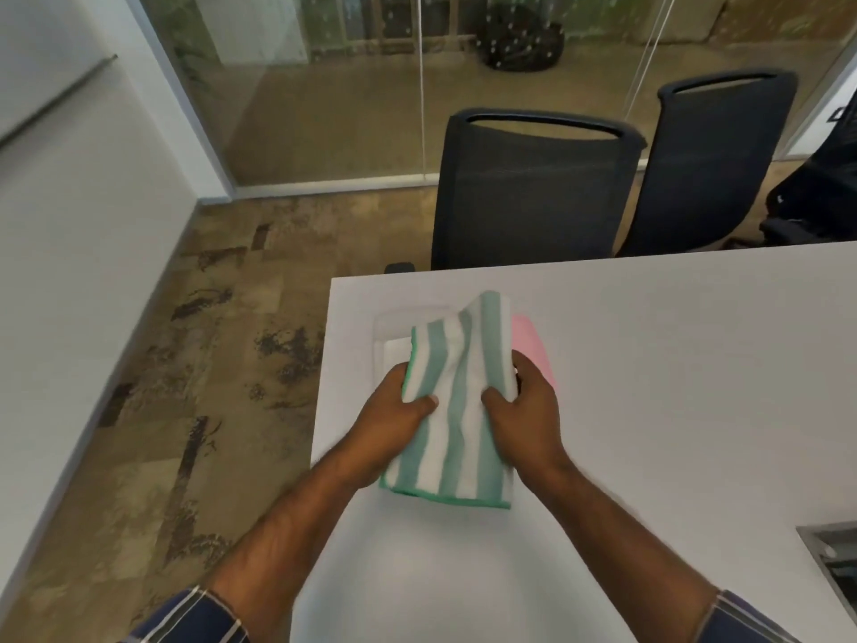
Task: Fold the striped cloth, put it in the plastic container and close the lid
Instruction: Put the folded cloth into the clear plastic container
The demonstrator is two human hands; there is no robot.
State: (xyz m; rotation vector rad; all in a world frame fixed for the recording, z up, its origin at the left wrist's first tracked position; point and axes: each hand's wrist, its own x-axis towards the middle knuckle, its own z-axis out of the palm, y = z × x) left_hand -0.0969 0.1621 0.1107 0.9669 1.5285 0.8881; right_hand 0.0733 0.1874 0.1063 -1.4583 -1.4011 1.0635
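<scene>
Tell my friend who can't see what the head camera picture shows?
Two hands, left and right, hold a folded green-and-white striped cloth above a white table. Behind the cloth sit a clear plastic container and a pink lid. Two dark chairs stand beyond the table.

A white worktop (649, 364) fills the lower right of the view, and everything else sits around it. Two dark mesh-backed office chairs stand just beyond its far edge: one chair (533, 192) near the far left corner, the second chair (714, 164) further right. Past the chairs runs a glass partition (348, 95). Left of the worktop lies mottled brown carpet (208, 345), bordered by a white wall (69, 187). A metal-framed recess (834, 559) is set into the worktop's right edge.
</scene>
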